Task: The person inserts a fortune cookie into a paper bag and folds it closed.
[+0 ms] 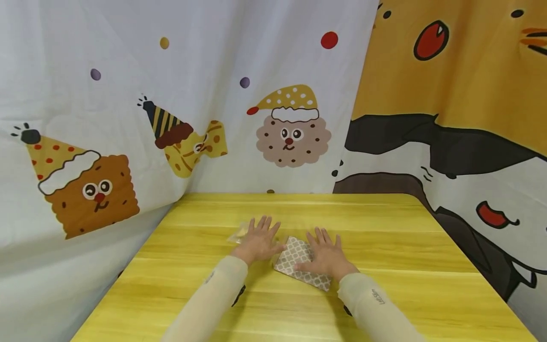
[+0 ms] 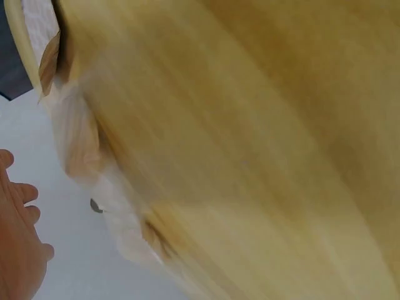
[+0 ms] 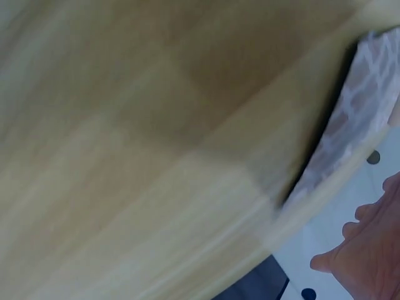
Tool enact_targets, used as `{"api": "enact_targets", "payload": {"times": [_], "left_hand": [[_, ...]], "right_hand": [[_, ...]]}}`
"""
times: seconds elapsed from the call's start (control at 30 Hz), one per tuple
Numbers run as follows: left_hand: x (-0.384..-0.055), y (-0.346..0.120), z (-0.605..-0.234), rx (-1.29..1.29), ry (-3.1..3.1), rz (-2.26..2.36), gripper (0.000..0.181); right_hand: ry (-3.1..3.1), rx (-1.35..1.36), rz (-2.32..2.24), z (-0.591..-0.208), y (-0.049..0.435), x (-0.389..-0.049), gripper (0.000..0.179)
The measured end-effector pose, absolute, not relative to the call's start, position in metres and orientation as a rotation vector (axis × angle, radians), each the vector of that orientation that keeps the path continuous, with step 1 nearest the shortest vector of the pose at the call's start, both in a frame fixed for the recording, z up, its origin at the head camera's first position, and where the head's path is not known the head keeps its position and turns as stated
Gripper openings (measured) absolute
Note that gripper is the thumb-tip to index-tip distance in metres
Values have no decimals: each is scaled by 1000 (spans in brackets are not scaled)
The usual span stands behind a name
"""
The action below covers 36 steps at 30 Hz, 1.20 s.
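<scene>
A flat rectangular piece with a grey-and-white lattice pattern (image 1: 292,254) lies at an angle on the wooden table; its long edge also shows in the right wrist view (image 3: 356,109). My right hand (image 1: 329,259) is over its right part, fingers spread and thumb reaching across the pattern. To the left, my left hand (image 1: 258,241) has its fingers spread too, its thumb tip at the piece's left edge. Crumpled clear plastic (image 1: 237,234) shows beside and partly behind the left hand, and appears blurred in the left wrist view (image 2: 81,134). Neither hand grips anything.
The yellow wood-grain table (image 1: 179,294) stretches out on both sides of the hands. Behind it and along the sides hangs a printed cloth (image 1: 213,57) with cartoon figures. Dark bits (image 1: 239,294) show beside the left sleeve.
</scene>
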<state>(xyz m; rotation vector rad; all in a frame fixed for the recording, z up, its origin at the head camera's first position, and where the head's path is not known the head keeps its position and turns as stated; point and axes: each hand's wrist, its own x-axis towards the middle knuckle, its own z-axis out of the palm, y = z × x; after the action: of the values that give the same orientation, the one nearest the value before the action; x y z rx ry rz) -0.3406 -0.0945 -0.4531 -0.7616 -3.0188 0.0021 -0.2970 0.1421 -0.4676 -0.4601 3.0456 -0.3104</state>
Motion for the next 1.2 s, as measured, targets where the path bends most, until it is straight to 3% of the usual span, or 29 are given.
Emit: {"api": "enact_targets", "payload": {"times": [0.9, 1.2], "left_hand": [[-326, -93, -472, -990, -3051, 70, 79], [-323, -92, -472, -930, -3127, 135, 74]], "right_hand": [[2838, -518, -530, -475, 152, -292, 124], [2807, -470, -522, -474, 156, -294, 130]]}}
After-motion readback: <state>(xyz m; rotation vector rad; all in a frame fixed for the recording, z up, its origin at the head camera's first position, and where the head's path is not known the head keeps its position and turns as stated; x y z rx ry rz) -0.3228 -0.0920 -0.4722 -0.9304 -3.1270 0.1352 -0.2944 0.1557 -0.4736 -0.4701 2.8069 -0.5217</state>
